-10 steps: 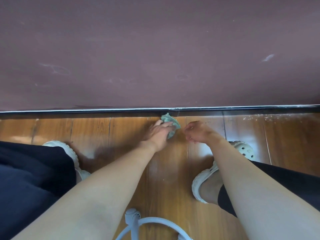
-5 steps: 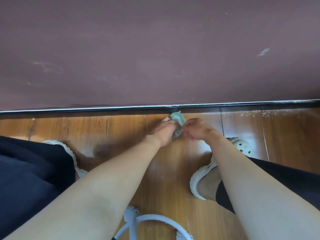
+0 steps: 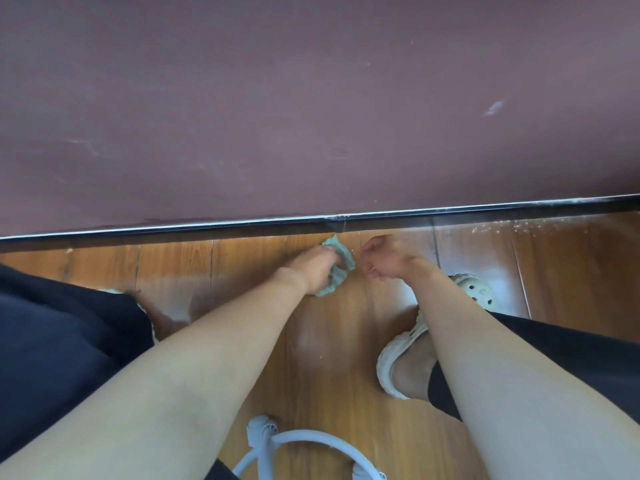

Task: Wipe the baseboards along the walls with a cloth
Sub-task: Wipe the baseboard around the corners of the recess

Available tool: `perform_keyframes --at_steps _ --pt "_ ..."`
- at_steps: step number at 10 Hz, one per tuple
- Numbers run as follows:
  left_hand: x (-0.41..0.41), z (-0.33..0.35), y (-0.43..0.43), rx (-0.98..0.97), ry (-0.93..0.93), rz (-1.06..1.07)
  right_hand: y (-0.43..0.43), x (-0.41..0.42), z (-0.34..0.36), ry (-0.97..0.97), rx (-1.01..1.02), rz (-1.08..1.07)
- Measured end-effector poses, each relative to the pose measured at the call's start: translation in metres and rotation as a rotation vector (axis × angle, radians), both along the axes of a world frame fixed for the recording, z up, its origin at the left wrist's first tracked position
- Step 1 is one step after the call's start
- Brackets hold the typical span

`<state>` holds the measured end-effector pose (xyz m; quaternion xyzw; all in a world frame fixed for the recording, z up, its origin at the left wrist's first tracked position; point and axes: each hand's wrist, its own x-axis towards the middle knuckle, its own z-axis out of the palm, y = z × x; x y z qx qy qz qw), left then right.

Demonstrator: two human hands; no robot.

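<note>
left hand (image 3: 313, 269) grip clamped on crumpled green cloth (image 3: 346, 259) by glossy black baseboard (image 3: 485, 212); right hand (image 3: 386, 257) grip curled together, empty.

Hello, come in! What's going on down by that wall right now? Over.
Left hand grips green cloth, its tip at the black baseboard. Right hand curled beside it, empty. Pale specks on floor further right; nothing blocking.

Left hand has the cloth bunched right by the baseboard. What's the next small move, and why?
Probably push the cloth up flat against the baseboard and slide it to the right. The left hand grips it bunched on the floor, with only its top corner near the strip's foot, and pale specks lie along the baseboard further right.
</note>
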<state>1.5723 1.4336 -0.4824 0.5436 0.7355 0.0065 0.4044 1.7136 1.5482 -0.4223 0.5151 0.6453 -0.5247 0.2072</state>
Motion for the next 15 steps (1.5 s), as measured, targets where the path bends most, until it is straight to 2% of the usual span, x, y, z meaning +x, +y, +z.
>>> perform_keyframes --at_steps 1,2,3,4,6,7,8,9,10,11,12,13,14,15 --pt "-0.006 0.018 0.009 0.055 -0.13 0.28 0.003 -0.003 0.006 0.026 0.066 -0.01" --pt "-0.014 0.052 0.019 0.114 -0.348 0.562 0.002 -0.005 0.018 0.161 0.052 -0.101" --pt "-0.02 0.093 0.024 0.112 -0.538 0.572 0.0 -0.008 0.036 0.332 0.05 -0.114" --pt "-0.02 0.127 0.02 0.193 -0.551 0.572 0.001 -0.014 0.057 0.368 0.127 -0.017" --pt "-0.016 0.147 0.008 0.215 -0.27 0.564 -0.001 -0.013 0.079 0.358 0.107 -0.212" --pt "-0.011 0.133 0.006 0.209 -0.291 0.574 -0.007 -0.012 0.079 0.35 0.099 -0.309" --pt "0.002 0.129 0.019 0.27 -0.314 0.543 -0.011 0.002 0.077 0.382 -0.064 -0.497" --pt "0.015 0.137 0.036 0.247 -0.454 0.459 -0.004 0.016 0.076 0.535 -0.277 -0.676" --pt "0.011 0.133 0.043 0.146 -0.4 0.44 -0.002 0.013 0.057 0.584 -0.287 -0.732" --pt "-0.001 0.119 0.04 0.121 -0.227 0.508 0.0 0.008 0.031 0.502 -0.208 -0.863" --pt "-0.019 0.1 0.023 0.08 -0.078 0.542 0.023 0.007 0.005 0.436 -0.124 -1.106" --pt "-0.027 0.09 0.011 0.031 -0.002 0.575 0.047 0.001 -0.002 0.334 -0.088 -1.103" --pt "-0.026 0.092 0.011 0.015 0.007 0.599 0.045 -0.023 -0.011 0.328 -0.143 -0.91" --pt "-0.025 0.094 0.018 0.039 -0.01 0.621 0.023 -0.049 -0.021 0.241 -0.117 -0.606"
